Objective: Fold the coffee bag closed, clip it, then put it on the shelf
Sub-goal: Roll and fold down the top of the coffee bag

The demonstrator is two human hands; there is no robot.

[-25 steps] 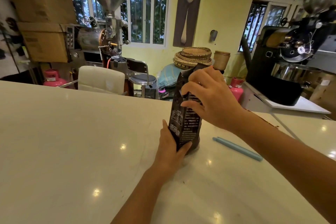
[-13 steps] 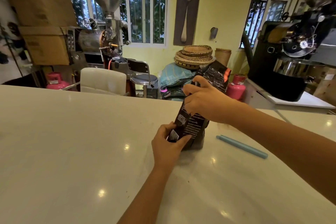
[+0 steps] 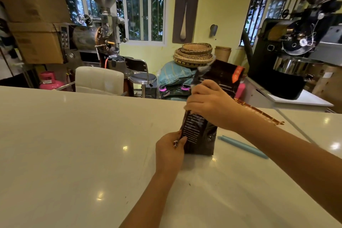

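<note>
A tall black coffee bag [image 3: 199, 133] with white print and an orange label stands on the white counter [image 3: 74, 153], its upper part leaning away to the right. My left hand [image 3: 169, 149] grips the bag's lower left edge near the base. My right hand [image 3: 209, 104] is wrapped around the bag's middle, squeezing it; the top flap sticks up beyond the fingers. A long light-blue clip [image 3: 242, 146] lies flat on the counter just right of the bag, untouched. No shelf can be made out.
Beyond the counter's far edge stand a white chair [image 3: 99, 80], a metal stool [image 3: 142, 77], a steel coffee roaster [image 3: 94, 33], stacked woven baskets [image 3: 194, 54] and a black roaster [image 3: 288, 52] at right. Cardboard boxes [image 3: 35, 42] fill the left.
My right hand slid down from the bag's top to its middle, and the top flap now shows above it, tilted right. My left hand shifted from cupping the base to pinching the lower edge.
</note>
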